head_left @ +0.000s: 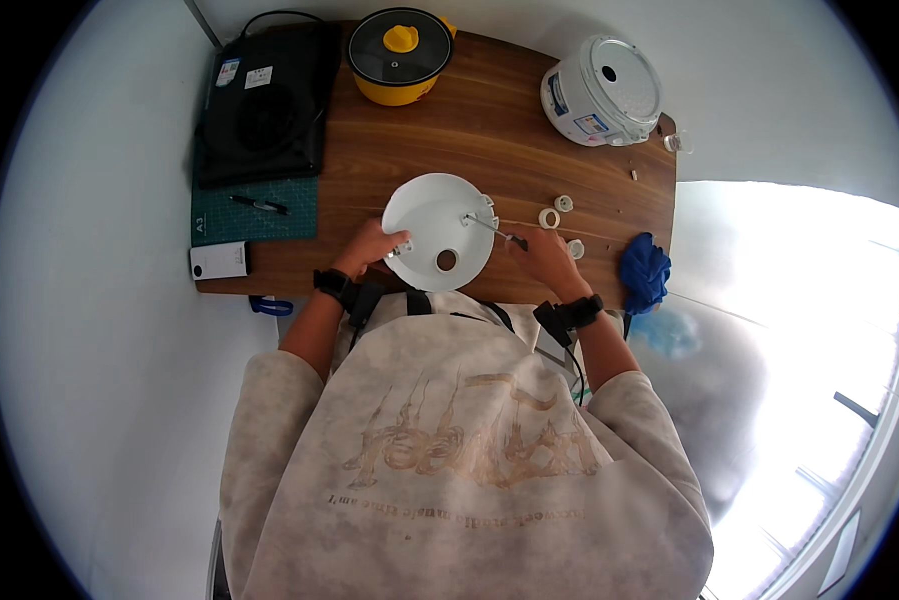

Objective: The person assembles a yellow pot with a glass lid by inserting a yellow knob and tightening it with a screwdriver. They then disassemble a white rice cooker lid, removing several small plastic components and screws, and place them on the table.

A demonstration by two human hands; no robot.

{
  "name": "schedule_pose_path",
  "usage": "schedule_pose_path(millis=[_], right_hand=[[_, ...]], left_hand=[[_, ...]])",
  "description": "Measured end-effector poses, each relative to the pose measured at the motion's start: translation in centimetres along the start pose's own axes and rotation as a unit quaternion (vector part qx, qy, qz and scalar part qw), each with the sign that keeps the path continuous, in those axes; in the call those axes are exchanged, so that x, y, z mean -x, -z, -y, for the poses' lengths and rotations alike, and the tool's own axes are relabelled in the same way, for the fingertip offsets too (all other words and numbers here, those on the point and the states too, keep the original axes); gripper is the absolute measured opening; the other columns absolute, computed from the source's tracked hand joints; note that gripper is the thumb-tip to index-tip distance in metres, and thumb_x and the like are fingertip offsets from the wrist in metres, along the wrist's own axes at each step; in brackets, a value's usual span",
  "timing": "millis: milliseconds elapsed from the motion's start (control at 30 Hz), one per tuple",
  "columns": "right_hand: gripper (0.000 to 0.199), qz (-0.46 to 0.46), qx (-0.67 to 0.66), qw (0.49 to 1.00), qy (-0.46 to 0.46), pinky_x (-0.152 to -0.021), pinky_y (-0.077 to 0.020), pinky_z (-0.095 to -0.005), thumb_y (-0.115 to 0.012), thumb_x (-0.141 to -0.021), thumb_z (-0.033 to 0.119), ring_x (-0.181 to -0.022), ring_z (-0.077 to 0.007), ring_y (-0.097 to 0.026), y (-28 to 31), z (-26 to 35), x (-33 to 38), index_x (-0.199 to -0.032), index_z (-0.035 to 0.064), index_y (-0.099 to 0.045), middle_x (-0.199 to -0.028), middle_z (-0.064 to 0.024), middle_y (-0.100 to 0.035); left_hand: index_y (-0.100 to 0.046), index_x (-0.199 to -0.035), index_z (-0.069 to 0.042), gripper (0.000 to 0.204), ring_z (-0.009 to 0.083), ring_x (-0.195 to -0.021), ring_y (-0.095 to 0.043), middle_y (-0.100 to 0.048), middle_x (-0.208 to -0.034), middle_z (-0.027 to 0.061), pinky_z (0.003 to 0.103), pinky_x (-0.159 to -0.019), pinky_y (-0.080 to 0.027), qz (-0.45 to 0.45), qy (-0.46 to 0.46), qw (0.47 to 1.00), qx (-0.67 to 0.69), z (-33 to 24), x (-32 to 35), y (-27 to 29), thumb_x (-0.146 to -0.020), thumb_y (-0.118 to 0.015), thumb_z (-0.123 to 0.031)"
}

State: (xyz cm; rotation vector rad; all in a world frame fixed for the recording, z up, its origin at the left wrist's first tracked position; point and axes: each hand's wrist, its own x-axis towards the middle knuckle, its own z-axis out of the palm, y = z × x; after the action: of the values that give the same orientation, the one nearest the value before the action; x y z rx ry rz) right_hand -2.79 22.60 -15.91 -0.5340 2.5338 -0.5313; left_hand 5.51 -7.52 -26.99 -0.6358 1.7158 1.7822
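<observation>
A round white plastic lid (431, 215) with a small hole near its lower edge lies on the wooden table (489, 130) in front of me. My left hand (371, 246) grips the lid's left rim and steadies it. My right hand (545, 252) is closed on a thin screwdriver (491, 227), whose tip rests on a small white tab at the lid's right rim. Small white rings (556, 211) lie just right of the lid, close to my right hand.
A white rice cooker body (601, 92) stands at the back right, a yellow pot with a glass lid (399, 55) at the back middle. A black induction cooktop (266, 105), a green cutting mat with a pen (256, 209), a white device (218, 261) lie left. A blue cloth (645, 271) sits right.
</observation>
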Motion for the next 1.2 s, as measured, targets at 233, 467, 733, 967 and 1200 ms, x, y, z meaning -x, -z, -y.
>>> schedule_pose_path(millis=[233, 467, 733, 967, 1200], right_hand=[[0.028, -0.003, -0.004, 1.000, -0.006, -0.076, -0.0534, -0.0482, -0.061, -0.087, 0.024, -0.084, -0.0389, -0.067, 0.8, 1.2, 0.3, -0.112, 0.0173, -0.072, -0.089, -0.0189, -0.070], [0.029, 0.008, 0.009, 1.000, 0.008, -0.075, -0.0535, -0.0488, -0.060, -0.087, 0.023, -0.082, -0.0396, -0.066, 0.6, 1.2, -0.1, -0.113, 0.0197, -0.072, -0.088, -0.0190, -0.070], [0.030, 0.036, 0.087, 0.995, 0.031, -0.074, -0.0535, -0.0489, -0.061, -0.083, 0.020, -0.082, -0.0378, -0.067, 1.5, 2.2, -0.4, -0.111, 0.0205, -0.072, -0.085, -0.0179, -0.070], [0.027, 0.079, 0.166, 0.980, 0.076, -0.073, -0.0533, -0.0468, -0.064, -0.082, 0.021, -0.080, -0.0352, -0.068, 2.8, 2.1, -3.1, -0.106, 0.0203, -0.075, -0.083, -0.0140, -0.071], [0.020, 0.128, 0.094, 0.984, 0.082, -0.070, -0.0531, -0.0475, -0.064, -0.083, 0.023, -0.079, -0.0357, -0.067, 1.3, 0.1, -5.3, -0.096, 0.0152, -0.076, -0.082, -0.0150, -0.070]], left_hand=[[-0.065, -0.120, 0.001, 0.040, 0.0240, -0.085, -0.072, -0.072, -0.103, 0.0141, 0.038, -0.059, -0.062, 0.001, -0.040, 0.999, -0.007, 1.2, -0.8, 0.3, -0.089, -0.068, -0.023], [-0.065, -0.119, 0.001, 0.039, 0.0235, -0.085, -0.072, -0.072, -0.103, 0.0137, 0.038, -0.059, -0.062, 0.002, -0.030, 1.000, -0.005, 1.7, -1.1, 0.4, -0.089, -0.067, -0.023], [-0.062, -0.126, 0.000, 0.043, 0.0212, -0.093, -0.070, -0.071, -0.108, 0.0122, 0.035, -0.077, -0.058, 0.028, -0.007, 0.999, -0.021, 0.3, -0.5, 0.7, -0.090, -0.069, -0.022], [-0.067, -0.117, 0.001, 0.039, 0.0202, -0.088, -0.070, -0.073, -0.102, 0.0121, 0.036, -0.077, -0.055, 0.018, -0.087, 0.995, -0.051, 2.0, -3.2, 1.3, -0.087, -0.070, -0.024], [-0.068, -0.117, 0.001, 0.041, 0.0200, -0.087, -0.070, -0.073, -0.100, 0.0116, 0.035, -0.074, -0.056, 0.017, -0.063, 0.997, -0.052, 1.1, -3.3, 1.3, -0.087, -0.073, -0.026]])
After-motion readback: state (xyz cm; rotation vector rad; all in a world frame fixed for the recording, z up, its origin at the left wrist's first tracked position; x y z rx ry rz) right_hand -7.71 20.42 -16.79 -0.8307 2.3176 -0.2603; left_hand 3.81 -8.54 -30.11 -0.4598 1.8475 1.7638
